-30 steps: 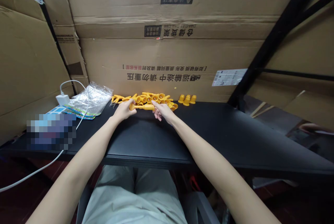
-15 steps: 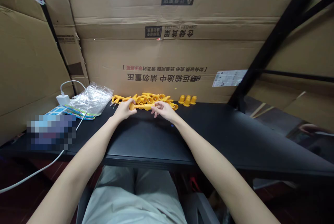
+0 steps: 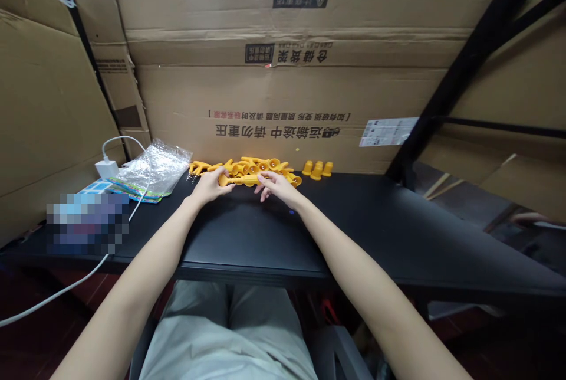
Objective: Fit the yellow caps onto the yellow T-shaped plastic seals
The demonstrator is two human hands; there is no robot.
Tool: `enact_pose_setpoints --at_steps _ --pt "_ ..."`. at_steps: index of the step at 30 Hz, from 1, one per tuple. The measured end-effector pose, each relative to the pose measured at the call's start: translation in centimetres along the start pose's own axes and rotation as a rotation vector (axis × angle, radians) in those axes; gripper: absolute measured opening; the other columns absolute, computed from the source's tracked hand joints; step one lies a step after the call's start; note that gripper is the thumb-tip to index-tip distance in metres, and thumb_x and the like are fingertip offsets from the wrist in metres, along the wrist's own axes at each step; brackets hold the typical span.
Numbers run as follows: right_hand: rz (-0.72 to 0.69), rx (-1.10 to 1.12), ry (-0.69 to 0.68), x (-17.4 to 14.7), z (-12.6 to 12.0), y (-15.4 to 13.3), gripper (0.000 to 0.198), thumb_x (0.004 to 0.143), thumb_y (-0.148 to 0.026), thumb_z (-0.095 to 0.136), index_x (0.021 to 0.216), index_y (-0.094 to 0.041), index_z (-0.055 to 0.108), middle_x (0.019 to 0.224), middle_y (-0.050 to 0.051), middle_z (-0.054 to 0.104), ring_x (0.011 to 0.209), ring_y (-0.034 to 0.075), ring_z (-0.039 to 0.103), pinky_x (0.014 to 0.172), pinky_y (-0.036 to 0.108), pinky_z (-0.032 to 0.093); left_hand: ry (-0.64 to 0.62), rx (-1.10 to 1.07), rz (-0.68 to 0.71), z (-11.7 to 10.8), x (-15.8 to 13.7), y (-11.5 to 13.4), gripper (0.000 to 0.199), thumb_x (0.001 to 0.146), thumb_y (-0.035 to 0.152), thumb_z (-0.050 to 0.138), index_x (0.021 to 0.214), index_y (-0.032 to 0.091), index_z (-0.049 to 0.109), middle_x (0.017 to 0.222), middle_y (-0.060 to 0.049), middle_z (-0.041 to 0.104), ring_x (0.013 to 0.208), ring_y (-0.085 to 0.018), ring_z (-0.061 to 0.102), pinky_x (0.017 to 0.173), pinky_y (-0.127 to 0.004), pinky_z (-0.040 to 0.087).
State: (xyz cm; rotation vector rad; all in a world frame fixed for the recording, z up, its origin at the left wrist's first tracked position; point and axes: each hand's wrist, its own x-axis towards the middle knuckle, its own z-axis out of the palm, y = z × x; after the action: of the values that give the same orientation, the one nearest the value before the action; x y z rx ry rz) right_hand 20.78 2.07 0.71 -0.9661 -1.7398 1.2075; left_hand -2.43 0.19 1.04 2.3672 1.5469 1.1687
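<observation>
Above the far part of the black table, a long yellow plastic piece [image 3: 248, 180] lies level between my two hands. My left hand [image 3: 209, 187] is closed on its left end, a round, cup-like part, with thumb and fingers pinching it. At the other end, my right hand [image 3: 279, 187] pinches the thicker part between thumb and forefinger, its other fingers loosely curled below. Right behind the hands is a pile of similar yellow plastic pieces [image 3: 254, 168], some with hollow cup ends facing me. Whether the held piece is one part or two joined parts cannot be made out.
Several small yellow cups [image 3: 316, 172] stand upside down right of the pile. On the left are a clear plastic bag [image 3: 161, 161], a white charger plug [image 3: 107, 168] with its cable, and a blurred-out item [image 3: 88, 223]. A cardboard wall [image 3: 283, 91] closes off the back.
Both hands stay almost where they were, still on the yellow piece. The left fingertips and the right hand's lower fingers have shifted very slightly.
</observation>
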Motion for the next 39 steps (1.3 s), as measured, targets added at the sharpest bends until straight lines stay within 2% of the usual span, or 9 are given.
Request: enact_pose_setpoints --at_steps 2,4,10,15,20,24,30,36,39 --pt "-0.008 0.015 -0.013 -0.1 -0.1 -0.1 0.038 0.087 -0.036 0.062 0.117 -0.014 0.052 0.069 0.001 0.07 0.046 0.011 0.062 0.048 0.022 0.047 -0.003 -0.012 -0.006 0.0 0.0 0.0 0.026 0.069 0.037 0.069 0.082 0.02 0.055 0.061 0.005 0.051 0.056 -0.011 0.046 0.057 -0.022 0.035" --pt "-0.022 0.015 -0.026 -0.2 -0.1 0.0 0.041 0.085 -0.034 0.065 0.118 -0.014 0.051 0.069 0.001 0.07 0.046 0.011 0.062 0.049 0.022 0.048 -0.005 -0.02 -0.009 0.0 0.0 0.0 0.026 0.069 0.037 0.069 0.082 0.02 0.055 0.06 0.005 0.051 0.056 -0.01 0.046 0.057 -0.022 0.035" --pt "-0.046 0.008 -0.024 0.0 -0.2 0.4 0.036 0.082 -0.038 0.068 0.104 -0.014 0.054 0.063 0.001 0.069 0.042 0.01 0.059 0.048 0.022 0.046 0.004 -0.002 0.009 0.0 -0.1 0.0 0.026 0.069 0.037 0.069 0.082 0.02 0.055 0.061 0.005 0.051 0.057 -0.011 0.047 0.058 -0.022 0.035" --pt "-0.043 0.008 0.005 0.0 0.0 0.4 0.04 0.078 -0.046 0.07 0.097 -0.013 0.057 0.059 0.002 0.068 0.038 0.011 0.057 0.046 0.023 0.046 0.025 0.017 0.025 0.2 -0.1 -0.2 0.026 0.069 0.037 0.069 0.083 0.02 0.056 0.062 0.004 0.052 0.058 -0.011 0.048 0.059 -0.023 0.036" --pt "-0.04 0.031 0.033 -0.2 0.3 0.1 0.044 0.074 -0.057 0.069 0.079 -0.014 0.059 0.058 0.003 0.068 0.036 0.009 0.054 0.041 0.022 0.042 0.028 0.038 0.036 0.1 -0.1 -0.1 0.025 0.07 0.037 0.069 0.083 0.02 0.056 0.062 0.004 0.052 0.058 -0.012 0.048 0.06 -0.023 0.036" --pt "-0.01 0.1 0.075 -0.3 0.5 -0.2 0.048 0.071 -0.06 0.069 0.065 -0.015 0.056 0.055 0.006 0.066 0.033 0.007 0.048 0.035 0.021 0.036 0.034 0.052 0.035 0.2 -0.1 0.1 0.027 0.07 0.037 0.07 0.084 0.02 0.055 0.061 0.005 0.051 0.058 -0.011 0.048 0.06 -0.023 0.035" --pt "0.086 0.19 0.149 -0.2 1.2 -1.0 0.042 0.076 -0.052 0.069 0.061 -0.014 0.058 0.05 0.006 0.064 0.031 0.007 0.044 0.031 0.02 0.036 0.051 0.06 0.058 0.2 0.0 0.3 0.027 0.069 0.036 0.071 0.085 0.02 0.055 0.063 0.005 0.051 0.06 -0.011 0.049 0.061 -0.022 0.036" --pt "0.181 0.276 0.215 -0.4 1.7 -1.6 0.034 0.084 -0.042 0.064 0.065 -0.014 0.061 0.049 0.006 0.061 0.04 0.01 0.053 0.03 0.018 0.036 0.071 0.067 0.101 0.4 -0.1 0.3 0.028 0.07 0.034 0.072 0.087 0.019 0.056 0.065 0.003 0.054 0.064 -0.012 0.053 0.063 -0.023 0.039" --pt "0.201 0.303 0.223 -0.4 1.8 -1.7 0.033 0.086 -0.039 0.063 0.065 -0.014 0.062 0.047 0.005 0.06 0.038 0.009 0.051 0.029 0.017 0.034 0.078 0.078 0.109 0.4 -0.1 0.2 0.029 0.07 0.035 0.072 0.088 0.019 0.055 0.066 0.003 0.055 0.064 -0.012 0.053 0.063 -0.023 0.039"
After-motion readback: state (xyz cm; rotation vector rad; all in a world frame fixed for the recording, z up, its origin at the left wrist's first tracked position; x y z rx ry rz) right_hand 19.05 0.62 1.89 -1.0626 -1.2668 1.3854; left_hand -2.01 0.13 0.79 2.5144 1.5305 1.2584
